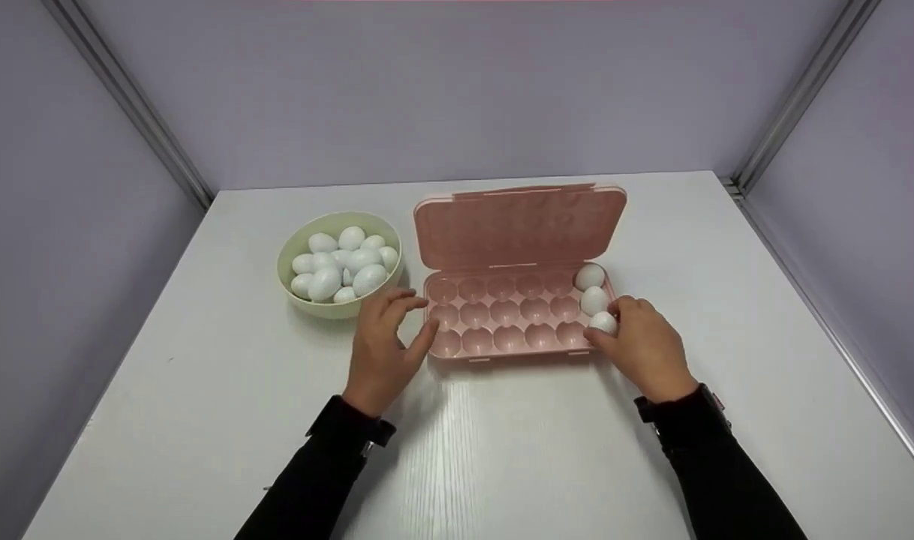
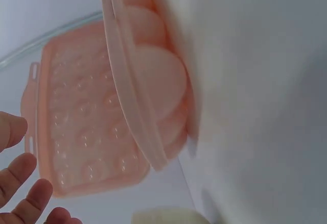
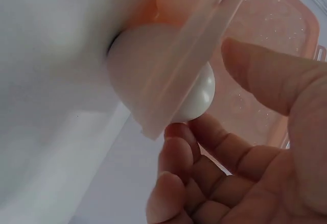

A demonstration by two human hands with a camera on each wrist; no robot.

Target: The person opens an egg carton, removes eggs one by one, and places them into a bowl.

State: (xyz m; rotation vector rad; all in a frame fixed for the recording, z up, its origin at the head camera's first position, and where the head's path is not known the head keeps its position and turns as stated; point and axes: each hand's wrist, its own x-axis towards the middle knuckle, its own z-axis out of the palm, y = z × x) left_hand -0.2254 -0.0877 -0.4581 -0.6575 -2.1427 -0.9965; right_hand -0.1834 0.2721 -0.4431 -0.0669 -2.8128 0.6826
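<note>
A pink egg carton point(image 1: 509, 324) lies with its lid raised at the back. Three white eggs fill its rightmost column. My right hand point(image 1: 648, 349) is around the front egg point(image 1: 603, 322), which sits in its cup. In the right wrist view, the fingertips are right at that egg's side, while the thumb point(image 3: 255, 71) stands a little apart from it. Fingers spread and holding nothing, my left hand point(image 1: 386, 349) hovers by the carton's left end. In the left wrist view, its fingers show in front of the raised lid point(image 2: 87, 106).
Left of the carton stands a pale green bowl point(image 1: 283, 274) heaped with white eggs point(image 1: 324, 283). Both are on a white table point(image 1: 202, 375), with grey-lilac panels point(image 1: 457, 90) behind and at the sides. The carton's other columns hold bare cups.
</note>
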